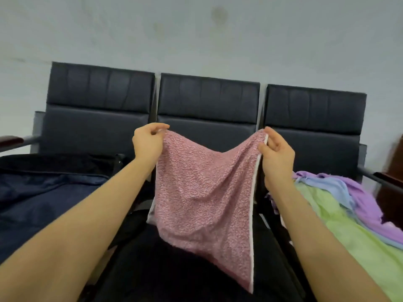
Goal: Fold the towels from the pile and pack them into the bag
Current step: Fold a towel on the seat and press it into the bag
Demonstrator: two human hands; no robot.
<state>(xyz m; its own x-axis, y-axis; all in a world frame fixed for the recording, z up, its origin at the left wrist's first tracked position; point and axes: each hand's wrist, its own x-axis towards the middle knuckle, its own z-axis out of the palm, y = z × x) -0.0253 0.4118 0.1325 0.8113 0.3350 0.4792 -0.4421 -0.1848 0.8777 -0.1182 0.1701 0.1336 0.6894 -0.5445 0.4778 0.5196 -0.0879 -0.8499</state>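
A pink terry towel (pixel 202 192) with a white border hangs in the air in front of the middle seat. My left hand (pixel 148 142) pinches its upper left corner. My right hand (pixel 275 153) pinches its upper right corner, and the top edge sags between them. On the right seat lies the pile of towels (pixel 340 210): green, light blue and purple. The dark navy bag (pixel 43 192) lies on the left seat, its opening not clearly shown.
Three black padded seats (pixel 207 101) stand in a row against a pale wall (pixel 196 35). Metal armrests with dark wood tops stick out at far left (pixel 13 141) and far right (pixel 383 179). Dark fabric (pixel 174 269) fills the lower centre under the towel.
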